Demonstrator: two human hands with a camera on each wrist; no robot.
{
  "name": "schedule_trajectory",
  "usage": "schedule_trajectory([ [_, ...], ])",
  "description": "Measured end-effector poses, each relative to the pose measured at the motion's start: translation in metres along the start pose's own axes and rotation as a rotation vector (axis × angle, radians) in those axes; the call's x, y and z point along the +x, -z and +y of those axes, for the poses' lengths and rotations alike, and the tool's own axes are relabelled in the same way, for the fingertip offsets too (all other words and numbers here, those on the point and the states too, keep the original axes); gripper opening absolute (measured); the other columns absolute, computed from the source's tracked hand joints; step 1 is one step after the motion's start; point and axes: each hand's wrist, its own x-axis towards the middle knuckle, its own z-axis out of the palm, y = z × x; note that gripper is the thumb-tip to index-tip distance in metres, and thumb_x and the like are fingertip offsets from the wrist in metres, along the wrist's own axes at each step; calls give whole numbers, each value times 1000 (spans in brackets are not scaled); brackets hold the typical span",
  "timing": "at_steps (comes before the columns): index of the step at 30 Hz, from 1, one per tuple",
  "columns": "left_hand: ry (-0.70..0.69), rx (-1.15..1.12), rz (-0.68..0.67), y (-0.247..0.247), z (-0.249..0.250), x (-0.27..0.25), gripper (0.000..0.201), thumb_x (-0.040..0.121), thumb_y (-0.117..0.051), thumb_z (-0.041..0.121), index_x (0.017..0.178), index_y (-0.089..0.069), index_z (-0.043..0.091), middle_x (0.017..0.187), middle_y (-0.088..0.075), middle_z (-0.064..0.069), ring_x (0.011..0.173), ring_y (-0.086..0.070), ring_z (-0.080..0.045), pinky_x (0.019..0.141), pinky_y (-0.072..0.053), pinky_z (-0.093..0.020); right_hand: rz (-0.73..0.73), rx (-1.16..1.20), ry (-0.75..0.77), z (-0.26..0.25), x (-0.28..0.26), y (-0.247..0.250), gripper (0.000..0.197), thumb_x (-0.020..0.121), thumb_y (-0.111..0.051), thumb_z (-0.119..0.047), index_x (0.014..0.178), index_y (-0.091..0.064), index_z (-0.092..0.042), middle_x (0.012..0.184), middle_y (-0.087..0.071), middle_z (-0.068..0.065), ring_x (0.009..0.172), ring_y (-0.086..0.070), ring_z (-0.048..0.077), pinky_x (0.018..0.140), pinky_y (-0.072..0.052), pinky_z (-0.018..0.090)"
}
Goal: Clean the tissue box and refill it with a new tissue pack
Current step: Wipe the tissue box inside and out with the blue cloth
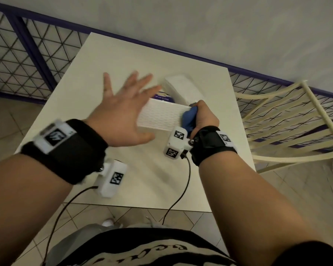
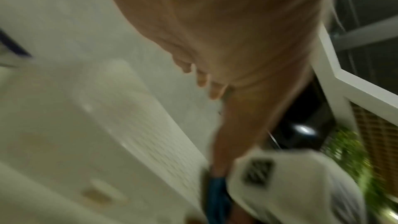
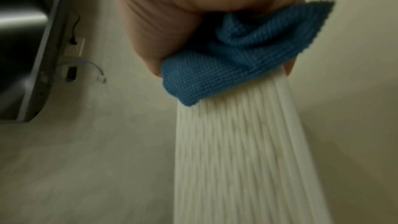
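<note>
A white ribbed tissue box point(image 1: 160, 117) lies across the white table point(image 1: 123, 60). My right hand point(image 1: 204, 116) grips a bunched blue cloth point(image 1: 189, 118) against the box's right end. The right wrist view shows the cloth point(image 3: 226, 67) pressed on the box's ribbed face point(image 3: 243, 159). My left hand point(image 1: 123, 110) is blurred, fingers spread, over the box's left end; I cannot tell if it touches. A tissue pack with a purple label point(image 1: 162, 96) lies just behind the box, partly hidden. Beside it is a white wrapped block point(image 1: 181, 89).
A cream slatted chair point(image 1: 288, 120) stands close to the table's right edge. A wire-mesh fence with purple rails point(image 1: 13, 58) runs behind and to the left. Cables hang from both wrist cameras over the table's near edge.
</note>
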Motion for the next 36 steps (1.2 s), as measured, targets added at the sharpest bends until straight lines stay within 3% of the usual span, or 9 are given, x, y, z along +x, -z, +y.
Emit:
schedule_trajectory([
  [6, 109, 124, -62, -43, 31, 27, 96, 80, -59, 52, 151, -1, 23, 157, -15, -1, 145, -10, -23, 105, 8, -73, -121, -6, 239, 7, -52, -23, 20, 77, -68, -30, 72, -64, -11, 62, -62, 3, 55, -58, 17, 48, -47, 18],
  [10, 195, -85, 118, -39, 18, 29, 80, 71, -70, 25, 141, -32, 23, 142, -39, -4, 138, -28, -24, 104, 1, -74, -191, -98, 339, -4, -63, -15, 18, 83, -61, -30, 74, -64, -15, 78, -67, 5, 75, -65, 23, 72, -54, 34],
  [13, 290, -367, 173, -32, -2, 24, 73, 71, -68, 11, 135, -35, 17, 142, -37, -10, 146, -12, -27, 109, -11, -68, -74, -123, 471, -27, -56, 2, 31, 91, -50, -29, 113, -63, -10, 95, -65, 5, 102, -64, 32, 89, -50, 37],
  [16, 282, -420, 220, -26, -4, 24, 63, 71, -66, 12, 127, -40, 20, 131, -45, -8, 140, -28, -30, 95, -42, -52, -131, -128, 577, -40, -69, 2, 25, 90, -49, -32, 89, -68, -15, 89, -65, 5, 99, -63, 30, 87, -51, 36],
  [20, 225, -457, 242, -23, 8, 33, 60, 70, -73, 24, 122, -44, 17, 117, -54, -7, 102, -56, -27, 74, -42, -32, -284, -622, 830, -13, -89, -36, 45, 95, -39, -49, 138, -44, -34, 154, -30, 5, 144, -23, 26, 116, -20, 44],
  [22, 228, -493, 265, -25, 5, 29, 61, 66, -76, 25, 118, -45, 18, 111, -55, -4, 97, -55, -23, 73, -42, -31, -257, -650, 908, -7, -83, -37, 45, 96, -36, -49, 140, -41, -39, 159, -21, 0, 147, -15, 22, 117, -11, 54],
  [27, 238, -450, 216, -30, 1, 15, 68, 63, -76, 21, 123, -43, 23, 108, -52, -1, 90, -48, -15, 70, -41, -30, -130, -490, 668, -18, -59, -28, 41, 100, -31, -43, 131, -51, -23, 131, -57, 6, 121, -52, 27, 106, -34, 39],
  [33, 252, -466, 212, -27, -3, 22, 61, 66, -75, 34, 119, -47, 22, 111, -56, -3, 99, -56, -24, 77, -48, -38, -198, -710, 854, 3, -90, -47, 52, 96, -29, -54, 145, -29, -37, 161, -12, -1, 148, -9, 27, 118, -10, 54],
  [36, 252, -459, 268, -23, -5, 16, 65, 62, -77, 25, 119, -46, 24, 110, -56, -1, 99, -53, -22, 76, -46, -36, -182, -473, 810, -11, -67, -34, 44, 98, -31, -48, 133, -49, -27, 140, -50, 6, 133, -42, 25, 108, -35, 40],
])
